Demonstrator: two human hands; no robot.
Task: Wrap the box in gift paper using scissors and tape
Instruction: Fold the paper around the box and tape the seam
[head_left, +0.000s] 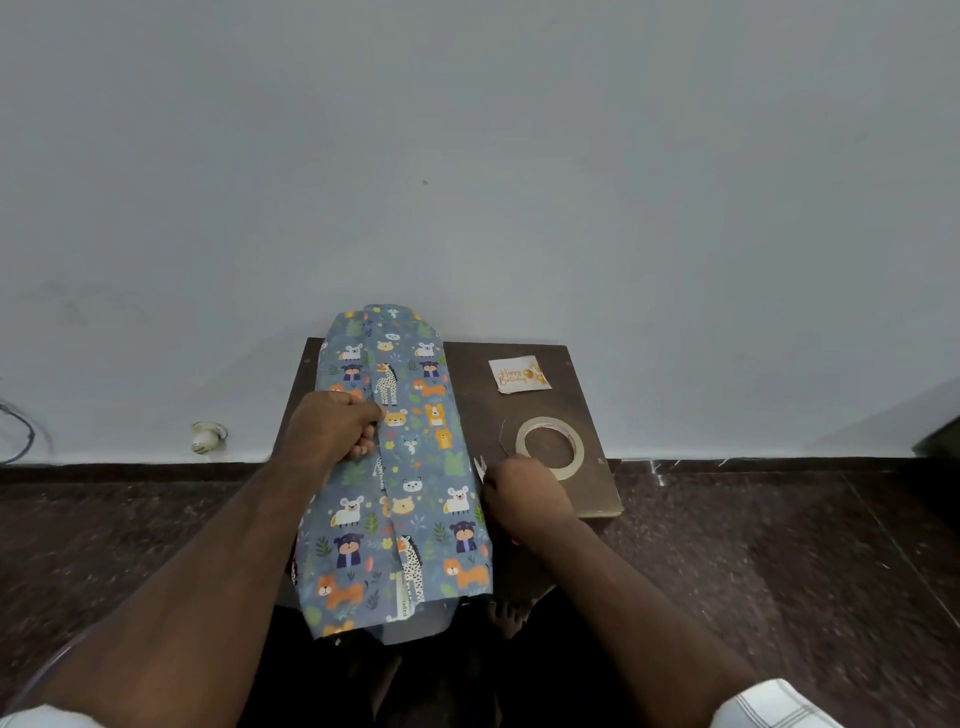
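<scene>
The box is covered by blue gift paper (415, 467) printed with cartoon animals, lying lengthwise on a small brown board (587, 499). The paper's overlapping seam runs down the middle and its ends stand open. My left hand (332, 426) rests on the top left of the parcel, its curled fingers holding the paper at the seam. My right hand (524, 493) sits just right of the parcel and grips the scissors (480, 467); only pale blade tips and a bit of orange handle show. A tape roll (550, 448) lies just beyond that hand, with a thin strip rising from its left side.
A white "Happy Birthday" tag (518, 375) lies at the board's far right. The board stands on a dark stone floor against a pale wall (467, 182). A small white fitting (208, 436) and a cable (21, 431) are low on the wall at left. My foot (506, 618) is under the board's near edge.
</scene>
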